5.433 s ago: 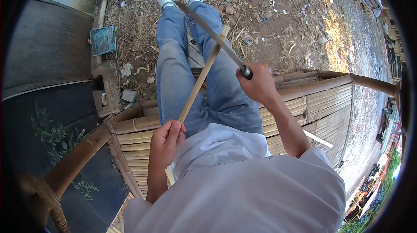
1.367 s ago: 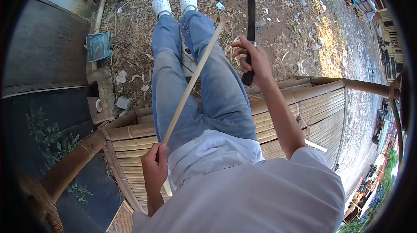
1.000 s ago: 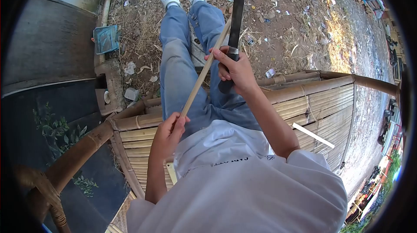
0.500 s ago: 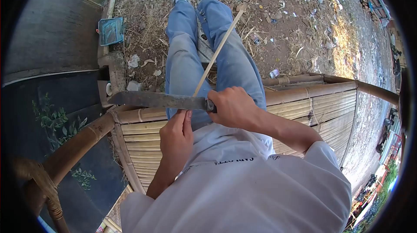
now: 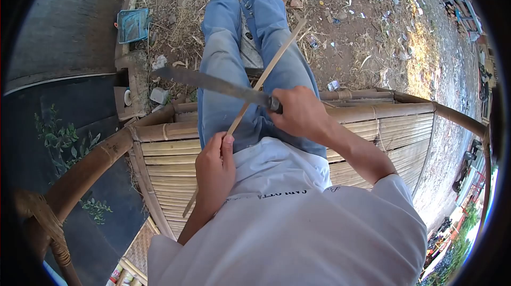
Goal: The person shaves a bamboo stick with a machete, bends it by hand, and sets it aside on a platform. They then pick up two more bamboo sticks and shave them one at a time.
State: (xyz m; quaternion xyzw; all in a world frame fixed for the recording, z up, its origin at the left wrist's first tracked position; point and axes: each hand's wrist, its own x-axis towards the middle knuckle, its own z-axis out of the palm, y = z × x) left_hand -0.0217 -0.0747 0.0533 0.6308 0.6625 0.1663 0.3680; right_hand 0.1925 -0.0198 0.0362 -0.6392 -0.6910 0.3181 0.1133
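Item: bamboo strip under the knife, seated on a bamboo bench.

Left to right: blade (image 5: 213,84) lies nearly level across the left thigh, tip out past the knee; left hand (image 5: 214,166) is clamped round the strip (image 5: 266,72) low down, thumb and forefinger pinching it just under the blade; strip slants up and away between the jeans (image 5: 223,46), its far end over the littered ground (image 5: 367,30); right hand (image 5: 299,113) is closed on the knife handle, just beside the crossing point. Bench (image 5: 372,126) slats show on both sides. Handling note: best kept shallow in angle, edge driven away from the left fingers, strip braced firmly, stroke short and clear of the thigh.
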